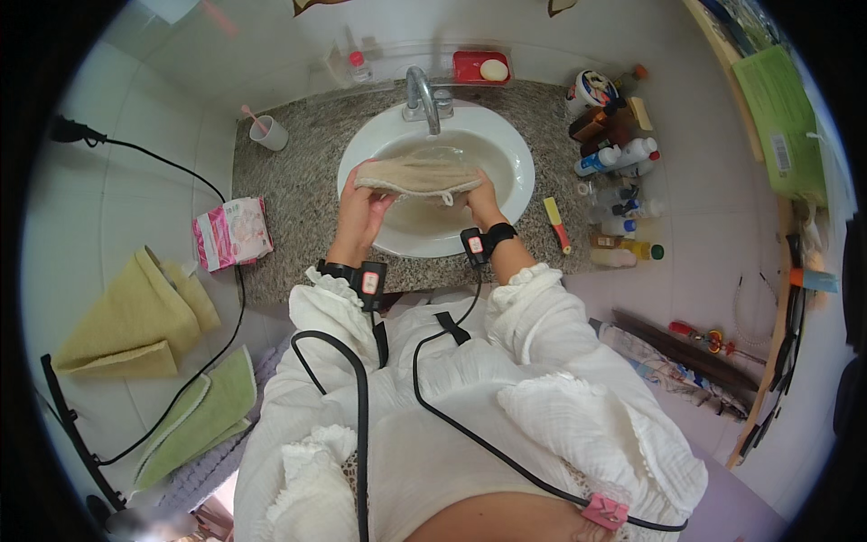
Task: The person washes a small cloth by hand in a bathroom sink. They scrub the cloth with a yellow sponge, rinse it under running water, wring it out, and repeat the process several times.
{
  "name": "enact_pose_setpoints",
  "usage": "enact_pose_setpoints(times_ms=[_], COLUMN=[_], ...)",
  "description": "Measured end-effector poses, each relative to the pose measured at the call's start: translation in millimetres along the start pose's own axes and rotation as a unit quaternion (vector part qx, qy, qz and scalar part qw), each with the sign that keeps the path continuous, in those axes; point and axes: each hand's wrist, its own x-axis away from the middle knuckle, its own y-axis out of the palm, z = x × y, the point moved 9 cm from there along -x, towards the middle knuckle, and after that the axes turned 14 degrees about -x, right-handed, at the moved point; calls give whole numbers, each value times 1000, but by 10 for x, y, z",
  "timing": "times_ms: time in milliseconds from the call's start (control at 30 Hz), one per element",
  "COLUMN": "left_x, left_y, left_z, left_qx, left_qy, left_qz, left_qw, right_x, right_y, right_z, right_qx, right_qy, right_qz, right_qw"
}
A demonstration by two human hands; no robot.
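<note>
A folded beige towel (413,175) with a pale stitched edge and a small hanging loop is held over a white oval washbasin (520,196). At its left end my left hand (362,213) grips it, thumb towards the middle. My right hand (482,200) holds the other end, its fingers partly hidden by the cloth. Cloudy water (423,220) stands in the basin below. Behind the towel, a chrome faucet (423,98) arches over the bowl; no stream from it is plain.
The speckled granite counter (308,169) bears a cup with a toothbrush (269,133), a pink packet (234,234), a yellow-and-red handled tool (557,225) and several bottles (613,159). A soap bar (494,70) sits in a red dish. Black cables (364,420) run from my wrist devices.
</note>
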Motion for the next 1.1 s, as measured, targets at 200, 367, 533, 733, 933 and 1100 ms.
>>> enact_pose_setpoints(times_ms=[200, 367, 533, 733, 933, 1100], left_x=[-240, -200, -297, -432, -407, -493], left_y=[-638, -133, 468, 456, 424, 453], left_z=[-882, -1392, -1284, -1381, -1635, -1696], left_qx=[25, 192, 154, 144, 140, 157], left_qy=[-122, -296, -211, -222, -275, -235], left_qz=[-9, 19, -79, -62, -40, -74], left_qw=[992, 935, 962, 962, 950, 956], right_x=[189, 432, 653, 746, 616, 387], right_y=[215, 521, 684, 708, 603, 239], right_z=[-360, -609, -740, -555, -456, -439], right_qx=[-2, -73, -154, -198, -213, 31], right_qy=[-71, -53, 31, 173, 217, 205], right_qz=[5, -17, -44, -56, -46, 15], right_qw=[997, 996, 987, 963, 951, 978])
